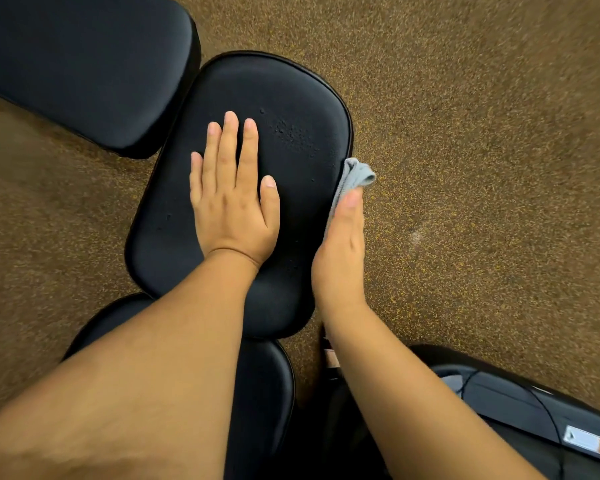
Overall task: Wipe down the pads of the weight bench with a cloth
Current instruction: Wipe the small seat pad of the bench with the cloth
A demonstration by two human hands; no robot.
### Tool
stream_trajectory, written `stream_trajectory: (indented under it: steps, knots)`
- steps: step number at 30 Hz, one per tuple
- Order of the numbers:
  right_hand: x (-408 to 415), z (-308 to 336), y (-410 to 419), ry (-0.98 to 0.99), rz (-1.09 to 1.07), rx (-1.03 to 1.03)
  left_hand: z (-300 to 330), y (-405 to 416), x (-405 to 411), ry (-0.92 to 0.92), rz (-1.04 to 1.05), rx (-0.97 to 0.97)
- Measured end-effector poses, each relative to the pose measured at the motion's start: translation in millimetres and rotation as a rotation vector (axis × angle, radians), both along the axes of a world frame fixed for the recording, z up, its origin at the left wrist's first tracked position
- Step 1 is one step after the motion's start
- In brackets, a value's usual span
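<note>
A black oval pad (291, 98) of the weight bench fills the middle of the view, with small droplets on its upper right part. My left hand (232, 195) lies flat on top of the pad, fingers straight and together. My right hand (343, 244) presses a grey cloth (357, 173) against the pad's right side edge, thumb on top. Most of the cloth is hidden under that hand, and only a bunched corner sticks out past the thumb.
A second long black pad (84, 64) lies at the upper left, close to the oval pad. Another black pad (264, 386) sits below, partly under my left forearm. A black machine part (520, 403) with a label and cable is at the lower right. Speckled brown floor (482, 150) surrounds everything.
</note>
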State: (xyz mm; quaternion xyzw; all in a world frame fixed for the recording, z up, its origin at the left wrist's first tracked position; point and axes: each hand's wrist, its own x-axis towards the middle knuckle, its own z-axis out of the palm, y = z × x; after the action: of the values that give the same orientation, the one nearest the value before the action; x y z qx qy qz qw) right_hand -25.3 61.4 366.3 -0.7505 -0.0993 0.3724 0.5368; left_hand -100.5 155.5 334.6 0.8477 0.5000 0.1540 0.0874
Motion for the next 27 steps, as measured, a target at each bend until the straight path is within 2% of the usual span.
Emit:
stream_trajectory:
  steps: [3,8,10,15,17,19,23,27]
  knots:
    - [-18,-3,-23,-0.141,0.112,0.029,0,-1,-1,0.002,-0.005,-0.005]
    - [-54,-20,-75,-0.43,0.42,-0.078,1,-1,0,0.001,-0.006,-0.003]
    - [-44,-24,-68,-0.509,0.441,-0.1,1,0,0,0.001,-0.005,-0.003]
    - [16,-12,8,-0.519,0.316,-0.065,0,1,0,-0.001,-0.001,-0.012]
    - [34,-4,28,-0.533,0.335,-0.048,-1,2,-1,0.002,-0.001,-0.014]
    - [35,-1,23,-0.582,0.408,-0.049,-1,2,-1,0.002,0.0,-0.013]
    - [3,-11,-37,-0.66,0.575,-0.03,0,2,0,0.005,0.002,-0.01]
    - [3,-21,-49,-0.732,0.583,-0.025,1,2,1,0.002,-0.003,-0.006]
